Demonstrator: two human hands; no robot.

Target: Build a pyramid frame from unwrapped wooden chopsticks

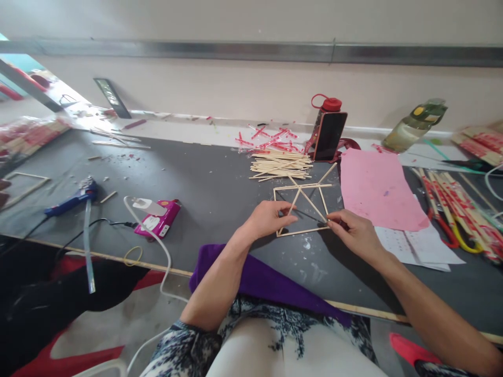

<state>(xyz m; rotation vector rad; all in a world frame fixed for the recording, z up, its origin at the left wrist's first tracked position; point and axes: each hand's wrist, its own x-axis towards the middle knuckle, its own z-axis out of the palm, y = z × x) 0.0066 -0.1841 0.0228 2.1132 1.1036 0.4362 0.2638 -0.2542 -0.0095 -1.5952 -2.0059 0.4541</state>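
Observation:
A square frame of thin wooden sticks (302, 231) lies on the grey table in front of me, with two sticks crossing over it in an X. My left hand (261, 222) is at the frame's left side, thumb and fingers pinching one of the crossing sticks. At the lower right corner, my right hand (356, 234) pinches the end of the other crossing stick (313, 204). The far ends of both sticks stick out past the frame's back bar. Fingertips partly cover the corners.
Loose sticks (281, 166) lie behind the frame, near a phone (331, 137) leaning on a red-capped bottle. Pink paper (379, 188) and scissors (467, 243) are right. Left are a blue glue gun (73, 201), a purple box (161, 220) with cables, and another person's hand (3, 191).

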